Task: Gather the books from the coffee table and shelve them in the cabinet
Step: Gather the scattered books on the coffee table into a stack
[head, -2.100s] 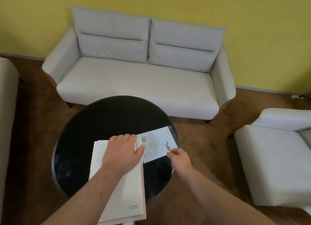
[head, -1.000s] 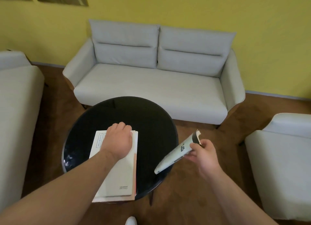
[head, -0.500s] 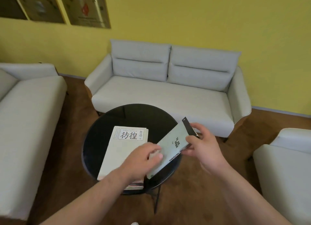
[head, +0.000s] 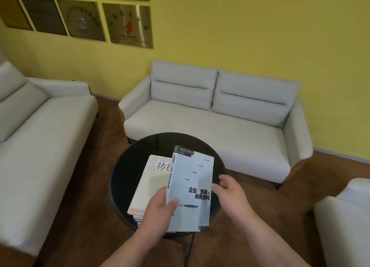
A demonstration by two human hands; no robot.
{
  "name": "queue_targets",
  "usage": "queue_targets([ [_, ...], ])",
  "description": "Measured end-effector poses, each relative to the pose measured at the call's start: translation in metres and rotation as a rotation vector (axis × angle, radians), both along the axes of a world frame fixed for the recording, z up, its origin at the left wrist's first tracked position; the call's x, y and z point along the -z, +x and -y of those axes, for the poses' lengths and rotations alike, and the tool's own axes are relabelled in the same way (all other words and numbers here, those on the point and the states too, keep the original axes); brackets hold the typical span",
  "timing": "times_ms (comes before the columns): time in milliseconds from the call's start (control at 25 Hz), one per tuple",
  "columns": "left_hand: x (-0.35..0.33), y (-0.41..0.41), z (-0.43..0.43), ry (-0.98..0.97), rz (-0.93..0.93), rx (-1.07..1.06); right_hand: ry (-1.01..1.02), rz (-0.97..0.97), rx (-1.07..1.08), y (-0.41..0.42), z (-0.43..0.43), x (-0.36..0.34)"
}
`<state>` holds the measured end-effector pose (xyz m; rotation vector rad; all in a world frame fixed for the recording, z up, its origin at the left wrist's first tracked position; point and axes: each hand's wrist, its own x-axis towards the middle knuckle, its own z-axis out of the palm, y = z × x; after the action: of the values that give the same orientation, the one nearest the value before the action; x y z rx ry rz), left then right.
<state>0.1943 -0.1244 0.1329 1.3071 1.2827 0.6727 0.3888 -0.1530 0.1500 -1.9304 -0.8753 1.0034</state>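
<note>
Cream paper covers the top book of the stack [head: 149,188], which lies on the left half of the round black table [head: 128,166], its near end reaching the table's rim. Just right of it, the left grip [head: 160,210] grasps the pale blue book [head: 192,186] at its lower spine corner, thumb on the cover and fingers beneath. The book hangs tilted above the table and partly over the stack. Further right, the right grip [head: 230,192] is released, fingers loosely spread, thumb just beside the book's right edge; whether it touches is not clear. The step in hand looks like gathering: the blue book is up, the stack not yet lifted. The next move, I judge, calls for laying the blue book squarely onto the stack, then getting both grips under the stack's ends to lift it as one pile. The cabinet is out of view, so a turn away from the grey sofa [head: 210,122] would likely be needed afterwards.
</note>
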Motion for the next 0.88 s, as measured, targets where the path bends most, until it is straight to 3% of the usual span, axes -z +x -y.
queue_targets([
  [120, 0.001, -0.006, -0.006, -0.187, 0.137, -0.025, -0.100, -0.367, -0.057, -0.009, 0.002, 0.030],
  [200, -0.001, -0.014, -0.013, -0.263, 0.175, 0.006, -0.057, -0.438, -0.078, -0.013, -0.003, 0.033],
  [320, -0.008, -0.029, -0.034, -0.252, 0.247, -0.045, -0.028, -0.326, -0.199, -0.003, -0.021, 0.019],
  [440, -0.023, -0.050, -0.075, -0.097, 0.185, -0.230, -0.111, -0.201, -0.533, 0.009, -0.046, -0.014],
  [520, -0.034, -0.059, -0.103, 0.043, 0.039, -0.117, -0.209, -0.021, -0.769, 0.009, -0.067, -0.040],
  [600, -0.046, -0.059, -0.119, 0.061, -0.098, 0.151, -0.265, 0.082, -0.900, 0.000, -0.086, -0.057],
  [720, -0.057, -0.059, -0.136, 0.019, -0.244, 0.369, -0.254, 0.158, -0.893, -0.015, -0.114, -0.061],
  [880, -0.034, -0.074, -0.150, -0.137, -0.041, 0.111, -0.108, 0.287, -0.537, -0.021, -0.131, -0.039],
])
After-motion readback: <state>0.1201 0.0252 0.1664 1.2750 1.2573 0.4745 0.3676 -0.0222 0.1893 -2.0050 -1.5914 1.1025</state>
